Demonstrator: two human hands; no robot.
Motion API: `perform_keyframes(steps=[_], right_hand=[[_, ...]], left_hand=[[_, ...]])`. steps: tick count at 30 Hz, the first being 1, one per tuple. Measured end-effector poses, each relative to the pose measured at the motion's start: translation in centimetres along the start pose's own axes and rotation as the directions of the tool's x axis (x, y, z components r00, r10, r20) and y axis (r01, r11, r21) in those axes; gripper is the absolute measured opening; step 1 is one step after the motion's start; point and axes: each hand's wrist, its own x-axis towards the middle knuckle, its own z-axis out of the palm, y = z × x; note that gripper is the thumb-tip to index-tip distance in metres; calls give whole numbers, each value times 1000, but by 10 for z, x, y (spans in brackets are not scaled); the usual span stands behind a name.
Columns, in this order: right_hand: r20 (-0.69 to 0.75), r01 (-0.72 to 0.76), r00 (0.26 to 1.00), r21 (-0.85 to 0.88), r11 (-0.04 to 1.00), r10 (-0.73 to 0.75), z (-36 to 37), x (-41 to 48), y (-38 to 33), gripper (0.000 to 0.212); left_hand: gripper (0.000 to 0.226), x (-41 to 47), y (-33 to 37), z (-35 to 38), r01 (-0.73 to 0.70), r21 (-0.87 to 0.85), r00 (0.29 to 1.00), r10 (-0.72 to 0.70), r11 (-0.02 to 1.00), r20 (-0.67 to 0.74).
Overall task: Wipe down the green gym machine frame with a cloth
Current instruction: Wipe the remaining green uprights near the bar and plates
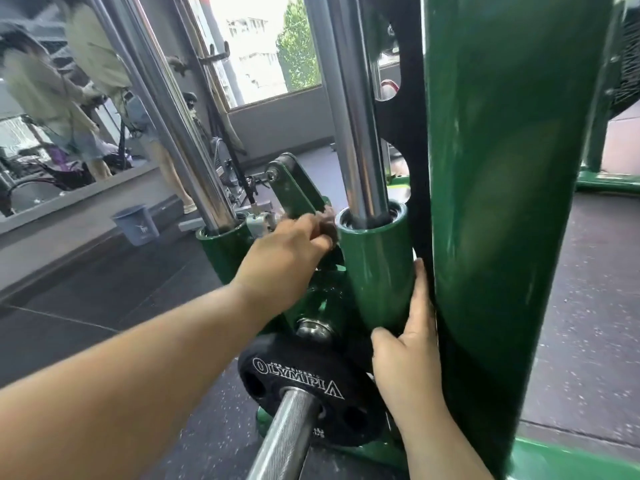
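Note:
The green machine frame's wide upright [502,202] fills the right side, with a black plate beside it. A chrome guide rod [356,116] drops into a green sleeve [377,265]. My left hand [284,258] reaches in just left of that sleeve and grips a dark cloth [327,225], pressed against the green bracket [294,188] there. Most of the cloth is hidden by my fingers. My right hand [408,344] rests on the sleeve's lower right side, fingers straight up along it and thumb across its front.
A black Olympia weight plate [304,382] on a knurled bar [287,434] sits just below my hands. A second green sleeve [221,244] with slanted chrome rods stands to the left. A blue bucket [136,225] sits on the dark floor by a wall mirror [52,98].

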Motion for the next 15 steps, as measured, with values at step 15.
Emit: perform_keyframes(steps=[15], right_hand=[[-31,22,999,20,1000,-21,6,3,5,110]], left_hand=[[31,-31,-7,23,-32,16,953,36,999,-300]])
